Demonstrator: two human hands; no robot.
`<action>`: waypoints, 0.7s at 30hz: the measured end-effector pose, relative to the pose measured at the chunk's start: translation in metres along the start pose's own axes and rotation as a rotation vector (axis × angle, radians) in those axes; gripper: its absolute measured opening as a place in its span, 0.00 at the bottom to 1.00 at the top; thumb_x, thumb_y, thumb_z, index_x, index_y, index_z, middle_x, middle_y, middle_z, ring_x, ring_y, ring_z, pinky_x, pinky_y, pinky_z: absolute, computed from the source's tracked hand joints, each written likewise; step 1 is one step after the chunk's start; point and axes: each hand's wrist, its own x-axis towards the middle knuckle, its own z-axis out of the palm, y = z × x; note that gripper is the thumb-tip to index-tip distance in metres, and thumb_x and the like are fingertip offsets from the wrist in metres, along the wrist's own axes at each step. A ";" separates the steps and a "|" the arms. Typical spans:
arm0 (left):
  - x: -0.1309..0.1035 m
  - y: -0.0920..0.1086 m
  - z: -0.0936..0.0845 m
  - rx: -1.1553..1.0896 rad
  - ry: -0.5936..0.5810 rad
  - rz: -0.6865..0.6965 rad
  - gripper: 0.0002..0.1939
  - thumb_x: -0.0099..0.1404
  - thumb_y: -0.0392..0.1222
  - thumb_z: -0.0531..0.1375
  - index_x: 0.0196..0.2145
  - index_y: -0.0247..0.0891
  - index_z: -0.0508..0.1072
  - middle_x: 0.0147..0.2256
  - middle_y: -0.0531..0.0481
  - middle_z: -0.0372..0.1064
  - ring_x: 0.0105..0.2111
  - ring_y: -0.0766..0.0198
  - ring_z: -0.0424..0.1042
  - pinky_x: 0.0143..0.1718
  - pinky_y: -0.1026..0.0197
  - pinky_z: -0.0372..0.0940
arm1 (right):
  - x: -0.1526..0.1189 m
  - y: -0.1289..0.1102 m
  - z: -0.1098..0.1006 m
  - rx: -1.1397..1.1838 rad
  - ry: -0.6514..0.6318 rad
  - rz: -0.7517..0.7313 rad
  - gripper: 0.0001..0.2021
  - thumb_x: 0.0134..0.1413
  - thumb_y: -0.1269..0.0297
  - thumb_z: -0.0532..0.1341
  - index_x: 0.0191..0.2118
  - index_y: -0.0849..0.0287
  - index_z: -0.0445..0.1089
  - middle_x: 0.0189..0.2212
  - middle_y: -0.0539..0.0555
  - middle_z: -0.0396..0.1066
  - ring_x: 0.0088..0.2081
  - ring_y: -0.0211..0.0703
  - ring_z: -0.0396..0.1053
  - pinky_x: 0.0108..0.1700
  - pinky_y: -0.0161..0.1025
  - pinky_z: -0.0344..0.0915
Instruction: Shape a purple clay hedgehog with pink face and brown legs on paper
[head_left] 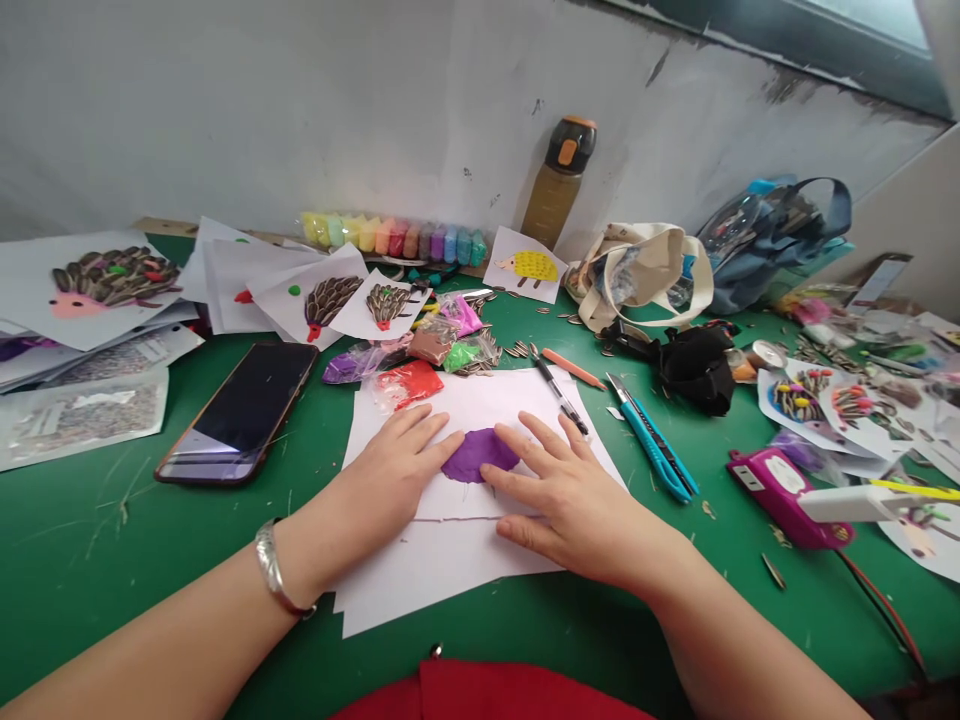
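A flat purple clay oval point(478, 455) lies on white paper point(442, 590) in front of me. My left hand point(394, 465) rests on the paper at the oval's left side, thumb at its edge, fingers spread. My right hand point(559, 490) is spread on the right, with fingertips on the oval's right and lower edge. Neither hand holds anything. Just beyond the paper's top are bags of red point(409, 384), brown, green and purple clay. A black pen point(560, 392) lies across the paper's upper right.
A phone point(240, 412) lies left. To the right are an orange pencil point(574, 368), a blue cutter point(656, 445) and a magenta device point(787, 495). Behind stand hedgehog pictures point(112, 280), a bottle point(559, 185) and a cream bag point(645, 280). Seeds are scattered about.
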 end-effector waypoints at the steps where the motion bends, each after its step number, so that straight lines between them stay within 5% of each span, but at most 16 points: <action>1: 0.000 0.001 -0.001 0.005 -0.002 -0.003 0.27 0.67 0.26 0.47 0.61 0.38 0.64 0.60 0.39 0.61 0.63 0.46 0.53 0.61 0.39 0.58 | 0.000 0.000 0.000 0.002 0.008 0.001 0.23 0.64 0.45 0.51 0.60 0.45 0.66 0.69 0.57 0.49 0.69 0.66 0.41 0.64 0.73 0.40; 21: 0.004 0.006 -0.009 0.001 -0.014 -0.024 0.28 0.67 0.25 0.45 0.61 0.36 0.64 0.60 0.39 0.61 0.63 0.48 0.55 0.61 0.42 0.60 | -0.001 0.003 0.004 0.021 0.079 -0.045 0.17 0.65 0.53 0.54 0.54 0.49 0.71 0.65 0.55 0.58 0.67 0.61 0.49 0.65 0.68 0.47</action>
